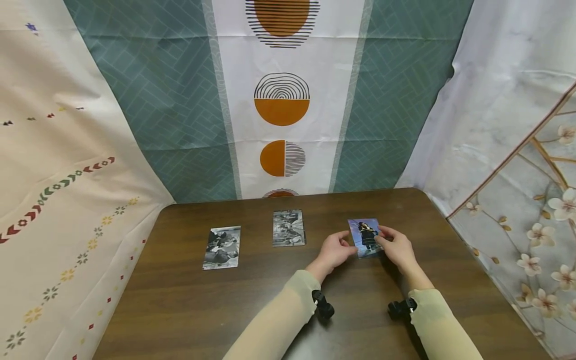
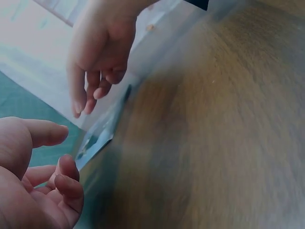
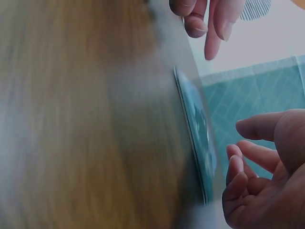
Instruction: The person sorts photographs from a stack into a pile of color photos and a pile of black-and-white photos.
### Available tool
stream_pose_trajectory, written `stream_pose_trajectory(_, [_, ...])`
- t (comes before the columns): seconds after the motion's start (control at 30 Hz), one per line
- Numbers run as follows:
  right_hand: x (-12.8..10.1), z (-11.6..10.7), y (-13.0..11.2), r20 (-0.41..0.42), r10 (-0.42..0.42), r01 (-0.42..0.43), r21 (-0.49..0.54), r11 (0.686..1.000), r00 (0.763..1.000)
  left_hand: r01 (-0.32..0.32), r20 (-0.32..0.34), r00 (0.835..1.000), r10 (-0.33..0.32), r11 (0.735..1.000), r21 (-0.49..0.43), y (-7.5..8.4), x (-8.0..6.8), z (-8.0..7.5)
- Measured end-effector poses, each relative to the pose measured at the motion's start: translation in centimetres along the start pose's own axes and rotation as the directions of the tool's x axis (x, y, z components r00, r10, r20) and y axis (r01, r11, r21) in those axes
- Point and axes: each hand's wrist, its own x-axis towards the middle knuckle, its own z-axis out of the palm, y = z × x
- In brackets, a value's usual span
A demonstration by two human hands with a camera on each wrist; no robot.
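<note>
A colour photo [image 1: 365, 237] lies on the brown wooden bench [image 1: 252, 305], toward the 1 o'clock side of the bench top as the head camera looks down on it. The left hand [image 1: 334, 251] sits at the photo's 9 o'clock edge and the right hand [image 1: 396, 246] at its 3 o'clock edge, so the picture lies between them. In the head view the fingertips of both hands seem to meet the photo's edges. The wrist views, blurred as they are, show the fingers of each hand loosely bent and spread apart, with a gap between them and the photo [image 2: 97, 143], so I cannot tell for sure whether either hand pinches it; neither hand is plainly clamped on it. In the right wrist view the photo [image 3: 196, 143] appears edge-on, lying flat on the wood, with the right hand [image 3: 259, 181] at its 4 o'clock and the left hand's fingers [image 3: 209, 21] at its 12 o'clock.

Two black-and-white photos also lie flat on the bench: one [image 1: 288, 228] near the colour photo at its 9 o'clock, the other [image 1: 222, 247] farther out in the same direction and a little nearer the person. Both arms wear pale beige sleeves [image 1: 279, 320]. Patterned cloths hang behind and beside the bench, the middle one [image 1: 281, 100] with orange half-circles.
</note>
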Motion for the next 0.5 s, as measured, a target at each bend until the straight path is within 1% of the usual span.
stream_pose_trajectory(0.17, [0.2, 1.6, -1.4, 0.023, -0.041, 0.041, 0.034, 0.999, 0.999, -0.028, 0.013, 1.000, 0.028, 1.000, 0.004, -0.2, -0.4, -1.9])
stream_pose_trajectory(0.3, [0.3, 2.8, -2.5, 0.053, -0.063, 0.060, 0.056, 0.997, 0.997, -0.050, 0.031, 0.998, 0.050, 0.998, 0.024, -0.4, -0.8, -3.8])
stream_pose_trajectory(0.4, [0.4, 3.9, -3.3, 0.069, -0.080, 0.075, 0.064, 0.995, 0.994, -0.056, 0.022, 0.998, 0.055, 0.998, 0.023, -0.8, -1.1, -5.4])
stream_pose_trajectory(0.5, [0.6, 5.3, -4.1, 0.084, -0.094, 0.086, 0.098, 0.991, 0.992, -0.050, -0.001, 0.999, 0.050, 0.999, 0.005, -1.4, -1.4, -7.0])
